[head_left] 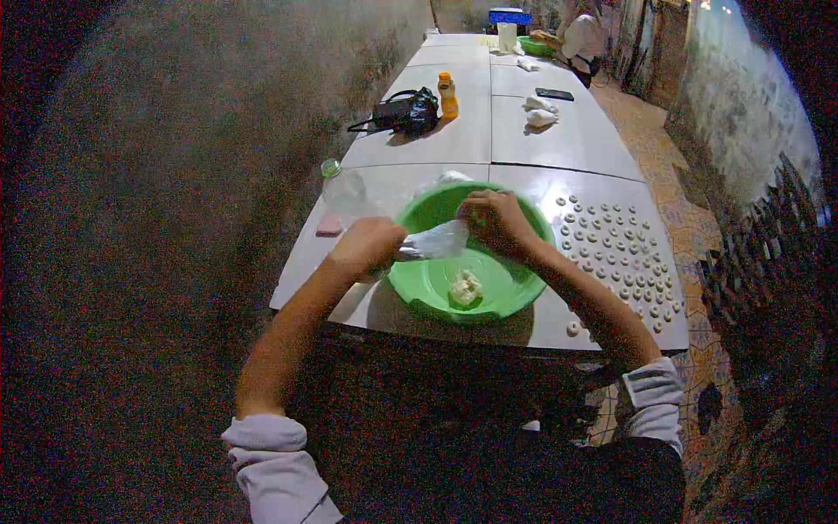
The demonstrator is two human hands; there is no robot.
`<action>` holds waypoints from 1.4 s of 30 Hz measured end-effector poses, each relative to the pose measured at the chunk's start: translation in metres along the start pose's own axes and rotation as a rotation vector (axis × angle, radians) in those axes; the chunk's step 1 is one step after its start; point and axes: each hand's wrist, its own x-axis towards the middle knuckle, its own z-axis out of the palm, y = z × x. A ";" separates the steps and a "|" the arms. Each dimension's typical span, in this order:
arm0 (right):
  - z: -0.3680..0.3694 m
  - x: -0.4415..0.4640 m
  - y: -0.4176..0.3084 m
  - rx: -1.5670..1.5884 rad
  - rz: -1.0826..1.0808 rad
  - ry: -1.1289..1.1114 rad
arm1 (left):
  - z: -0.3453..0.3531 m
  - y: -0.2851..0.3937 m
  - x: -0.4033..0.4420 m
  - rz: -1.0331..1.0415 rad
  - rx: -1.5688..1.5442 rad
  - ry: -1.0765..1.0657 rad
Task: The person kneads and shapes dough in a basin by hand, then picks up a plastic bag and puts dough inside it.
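Note:
A clear plastic bag (438, 242) is stretched between my hands above a wide green basin (415, 301). My left hand (371, 244), at the basin's left rim, is closed around one end of the bag. Over the inside of the basin, my right hand (499, 223) has its fingers bent in a pinch at the bag's other end. A pale, crumbly lump that looks like dough (465, 286) lies on the basin floor, below the bag. Small ring-shaped dough pieces (611, 247) are spread in rows on the table to the right.
On the white table (445, 148) stand a clear bottle (345, 188) and an orange bottle (448, 98). A pink block (329, 225), a black bag (415, 113), a phone (554, 94) and white bundles (540, 113) lie there too. Another person (583, 39) works at the far end.

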 end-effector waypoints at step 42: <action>0.010 0.000 -0.011 -0.280 0.071 -0.089 | 0.011 0.008 0.003 -0.104 0.147 -0.111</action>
